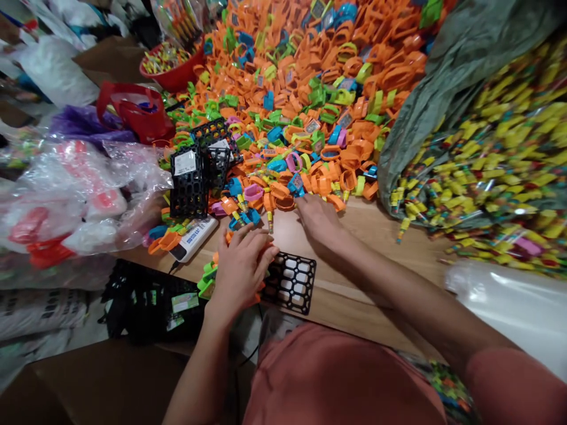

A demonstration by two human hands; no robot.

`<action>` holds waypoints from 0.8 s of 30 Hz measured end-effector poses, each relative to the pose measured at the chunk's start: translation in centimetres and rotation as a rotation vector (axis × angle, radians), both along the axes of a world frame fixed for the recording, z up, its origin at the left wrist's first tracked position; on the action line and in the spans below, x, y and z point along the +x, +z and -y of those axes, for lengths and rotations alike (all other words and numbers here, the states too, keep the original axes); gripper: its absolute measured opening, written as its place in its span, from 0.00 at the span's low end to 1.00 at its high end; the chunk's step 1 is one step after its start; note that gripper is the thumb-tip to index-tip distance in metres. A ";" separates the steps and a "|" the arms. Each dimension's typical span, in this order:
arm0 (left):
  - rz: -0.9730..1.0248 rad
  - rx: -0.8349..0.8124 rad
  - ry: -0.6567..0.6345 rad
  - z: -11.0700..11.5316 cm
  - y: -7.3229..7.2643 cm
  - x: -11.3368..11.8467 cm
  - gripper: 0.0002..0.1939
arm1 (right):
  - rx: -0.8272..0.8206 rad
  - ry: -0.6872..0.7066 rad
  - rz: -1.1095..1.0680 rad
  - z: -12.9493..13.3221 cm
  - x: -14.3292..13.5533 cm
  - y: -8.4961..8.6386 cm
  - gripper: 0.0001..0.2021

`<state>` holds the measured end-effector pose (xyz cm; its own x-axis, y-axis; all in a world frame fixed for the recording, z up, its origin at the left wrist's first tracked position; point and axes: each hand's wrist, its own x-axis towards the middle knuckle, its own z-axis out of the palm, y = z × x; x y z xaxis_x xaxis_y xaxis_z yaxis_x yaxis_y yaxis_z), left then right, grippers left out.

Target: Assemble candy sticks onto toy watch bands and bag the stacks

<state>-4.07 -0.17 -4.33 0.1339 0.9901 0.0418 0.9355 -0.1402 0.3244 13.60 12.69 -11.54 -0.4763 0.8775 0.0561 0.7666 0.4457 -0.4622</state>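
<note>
My left hand [241, 268] is over the left part of a black plastic grid tray [297, 283] at the table's front edge. Its fingers are bent over orange and green toy watches [208, 280]; what they touch is partly hidden under the palm. My right hand [316, 218] reaches to the near edge of a large heap of mostly orange toy watches [328, 153], beside a blue one [296, 184]. The right fingertips are blurred against the pieces, so a grip cannot be made out. Small yellow candy-like tubes [269, 215] lie between the hands.
Black grid trays [188, 189] stand at the left, near a white power bank [195, 239]. A green sack [436, 88] of yellow tubes lies right, above a clear plastic roll [509, 307]. Plastic bags [80, 195], a red bag [133, 112] and a red basin [177, 77] are left.
</note>
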 end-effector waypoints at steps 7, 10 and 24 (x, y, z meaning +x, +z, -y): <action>0.202 0.113 0.091 1.2 0.8 -1.2 0.26 | -0.047 0.015 -0.075 1.3 1.9 -0.9 0.17; 0.136 0.066 -0.002 1.5 0.7 -0.9 0.26 | -0.141 0.092 -0.299 3.5 3.2 -1.2 0.12; -0.061 0.012 -0.049 0.5 -0.3 0.0 0.24 | -0.534 0.346 -0.644 13.4 0.2 -3.4 0.08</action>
